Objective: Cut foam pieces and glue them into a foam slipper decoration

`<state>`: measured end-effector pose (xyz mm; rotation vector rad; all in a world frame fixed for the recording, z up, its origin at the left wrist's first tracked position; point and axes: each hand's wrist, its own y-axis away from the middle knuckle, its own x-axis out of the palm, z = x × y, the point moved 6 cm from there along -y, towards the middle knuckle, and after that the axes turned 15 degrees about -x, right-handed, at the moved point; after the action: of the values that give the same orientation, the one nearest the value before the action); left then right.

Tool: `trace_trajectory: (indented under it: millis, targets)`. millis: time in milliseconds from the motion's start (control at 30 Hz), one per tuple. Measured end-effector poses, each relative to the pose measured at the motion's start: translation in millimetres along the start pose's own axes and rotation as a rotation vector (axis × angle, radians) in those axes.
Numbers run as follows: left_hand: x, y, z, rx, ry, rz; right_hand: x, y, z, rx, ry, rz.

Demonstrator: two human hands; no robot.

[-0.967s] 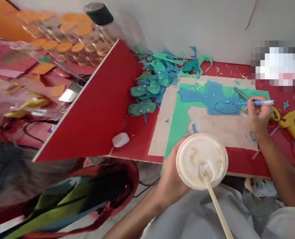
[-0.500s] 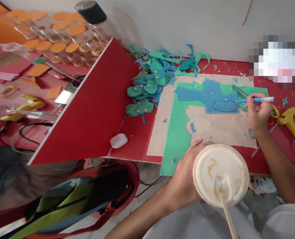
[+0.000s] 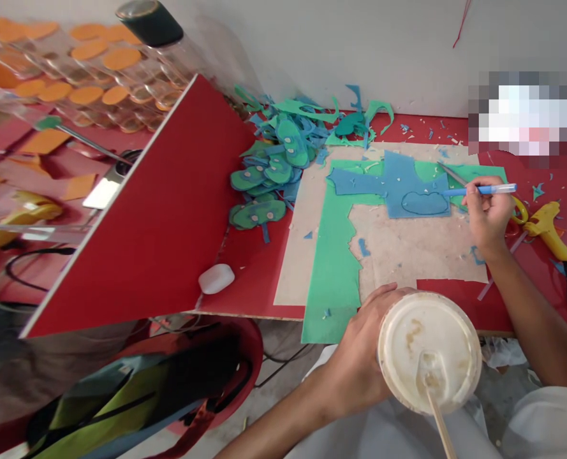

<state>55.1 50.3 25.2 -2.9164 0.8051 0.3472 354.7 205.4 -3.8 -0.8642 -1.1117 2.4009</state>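
My left hand (image 3: 367, 347) is wrapped round a white lidded cup (image 3: 407, 370), low in front of me. A pale straw (image 3: 439, 417) pokes from the lid toward me. My right hand (image 3: 491, 213) pinches a blue pen (image 3: 496, 189) beside a blue foam sheet (image 3: 398, 185). A dark cloud-like outline (image 3: 425, 203) is drawn on that sheet. Scissors with a yellow handle (image 3: 520, 210) lie partly hidden by my right hand, their blade pointing left. Beneath the blue sheet is a cut green foam sheet (image 3: 333, 274).
Left of the sheets lie a heap of blue-green foam cut-outs (image 3: 264, 178) and a small white case (image 3: 216, 279). A red upright panel (image 3: 144, 223) stands farther left. At right rests a yellow glue gun (image 3: 553, 229). A bag (image 3: 134, 382) sits below the table.
The whole view has shifted slightly, so the table items sit further left. Both hands keep their grips, and the cup appears a little lower.
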Motion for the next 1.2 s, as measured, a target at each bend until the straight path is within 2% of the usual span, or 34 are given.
trace_trajectory:
  millis: [167,667,1200]
  targets:
    - [5.5,-1,6,-0.024,-0.007,0.032,0,0,-1,-0.01,0.013,0.001]
    - [11.4,-1,13,0.036,-0.017,0.064,0,0,1,0.024,0.029,0.008]
    - [10.4,1,14,0.027,-0.041,0.053,0,0,1,0.023,-0.008,0.012]
